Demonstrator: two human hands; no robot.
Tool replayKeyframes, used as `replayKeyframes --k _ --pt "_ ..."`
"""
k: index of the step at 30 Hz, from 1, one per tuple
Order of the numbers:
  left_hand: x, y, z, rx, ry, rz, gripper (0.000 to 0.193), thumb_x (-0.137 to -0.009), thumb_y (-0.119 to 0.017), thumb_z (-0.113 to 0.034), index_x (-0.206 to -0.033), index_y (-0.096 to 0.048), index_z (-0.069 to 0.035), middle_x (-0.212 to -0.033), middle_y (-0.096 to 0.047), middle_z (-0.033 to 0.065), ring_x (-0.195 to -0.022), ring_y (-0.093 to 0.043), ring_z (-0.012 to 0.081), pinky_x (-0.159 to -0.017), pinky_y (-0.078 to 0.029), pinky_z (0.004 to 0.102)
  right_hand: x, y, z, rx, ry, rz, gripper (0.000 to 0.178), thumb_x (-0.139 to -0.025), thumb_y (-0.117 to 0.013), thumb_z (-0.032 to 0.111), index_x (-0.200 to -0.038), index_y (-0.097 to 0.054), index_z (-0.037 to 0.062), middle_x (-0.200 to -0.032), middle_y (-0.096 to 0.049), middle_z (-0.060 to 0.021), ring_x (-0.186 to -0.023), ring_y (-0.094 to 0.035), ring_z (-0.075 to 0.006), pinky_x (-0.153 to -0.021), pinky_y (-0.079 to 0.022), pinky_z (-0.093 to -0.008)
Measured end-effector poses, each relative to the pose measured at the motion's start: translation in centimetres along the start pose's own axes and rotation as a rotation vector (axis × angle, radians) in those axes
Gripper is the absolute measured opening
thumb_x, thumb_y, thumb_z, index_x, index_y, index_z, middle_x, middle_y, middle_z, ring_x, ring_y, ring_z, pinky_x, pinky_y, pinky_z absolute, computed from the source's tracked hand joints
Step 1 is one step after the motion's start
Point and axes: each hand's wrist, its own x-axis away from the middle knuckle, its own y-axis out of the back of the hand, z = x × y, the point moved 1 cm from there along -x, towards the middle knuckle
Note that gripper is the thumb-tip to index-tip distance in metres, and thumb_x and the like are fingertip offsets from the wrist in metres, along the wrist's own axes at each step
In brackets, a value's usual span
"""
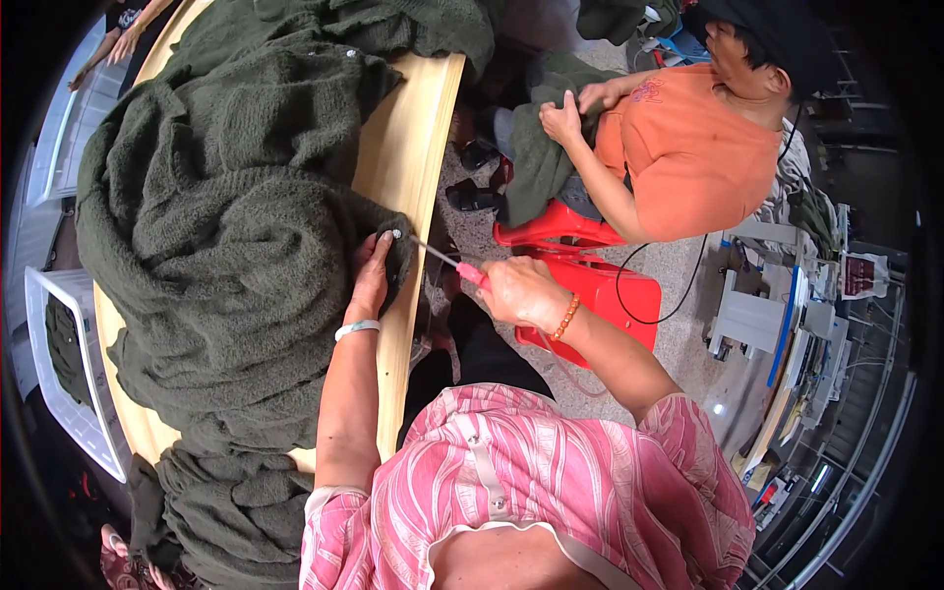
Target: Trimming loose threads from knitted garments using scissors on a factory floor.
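Observation:
A heap of dark green knitted fabric (236, 226) covers much of the wooden table. At its right edge my left hand (371, 270) pinches a corner of the knit, thumb beside a small shiny round button (396, 234). My right hand (521, 292) is closed round a tool with a pink handle and a thin metal rod (439, 253). The rod's tip reaches the fabric edge close to the button; whether it touches is hard to tell. A pale thin cord or hose (565, 372) hangs below my right hand.
The wooden table's edge (421, 167) runs along my left. A co-worker in an orange shirt (688, 147) sits at the right, handling green knit. Red plastic stools (615, 300) stand beside my right arm. White bins (84, 393) are at the far left, a workbench (752, 315) at the right.

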Motion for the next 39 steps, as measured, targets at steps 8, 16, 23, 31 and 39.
replayKeyframes --k 8,16,23,31,39 --pt "2.4 -1.9 -1.3 -0.556 -0.324 -0.183 0.029 -0.091 -0.065 -0.028 -0.101 -0.067 -0.001 -0.092 -0.068 0.0111 -0.094 -0.064 0.0222 -0.084 -0.047 0.0286 0.6 -0.9 -0.1 -0.073 0.103 -0.112 0.026 -0.086 -0.063 0.027 -0.097 -0.061 0.0035 -0.084 -0.067 -0.0235 -0.084 -0.065 -0.0439 -0.074 -0.051 -0.0531" --pt "13.6 -0.3 -2.8 -1.626 -0.524 -0.222 0.062 -0.079 -0.07 -0.022 -0.135 -0.048 -0.01 -0.139 -0.047 0.0146 -0.134 -0.037 0.0372 -0.109 -0.023 0.0583 3.2 -2.6 -0.5 0.021 0.202 -0.112 0.023 -0.085 -0.064 0.023 -0.096 -0.058 0.0037 -0.076 -0.065 -0.0233 -0.076 -0.065 -0.0438 -0.069 -0.05 -0.0546" --pt "14.9 4.6 -1.1 -1.498 -0.548 -0.142 0.053 -0.084 -0.062 -0.015 -0.134 -0.05 -0.004 -0.147 -0.038 0.0226 -0.135 -0.035 0.0416 -0.114 -0.024 0.0531 3.7 -4.1 3.5 0.089 0.377 0.157 0.024 -0.082 -0.064 0.026 -0.09 -0.064 0.0027 -0.08 -0.067 -0.0223 -0.084 -0.065 -0.0426 -0.075 -0.052 -0.0512" --pt "14.3 4.9 -2.2 -1.489 -0.533 -0.202 0.044 -0.077 -0.058 -0.004 -0.121 -0.058 -0.01 -0.099 -0.06 0.0107 -0.097 -0.055 0.0312 -0.085 -0.041 0.0462 2.5 -3.3 2.9 -0.125 0.377 -0.023 0.031 -0.087 -0.064 0.032 -0.103 -0.06 0.0049 -0.083 -0.064 -0.0249 -0.082 -0.062 -0.0448 -0.07 -0.049 -0.0513" --pt "27.8 5.4 -14.6 -0.96 -0.189 0.013 0.016 -0.081 -0.066 -0.004 -0.097 -0.066 -0.001 -0.084 -0.068 0.0161 -0.075 -0.067 0.0249 -0.069 -0.051 0.0314 0.9 1.3 3.2 -0.074 0.408 -0.226 0.028 -0.087 -0.064 0.03 -0.102 -0.058 0.0073 -0.08 -0.066 -0.0235 -0.081 -0.064 -0.0445 -0.071 -0.05 -0.0534"
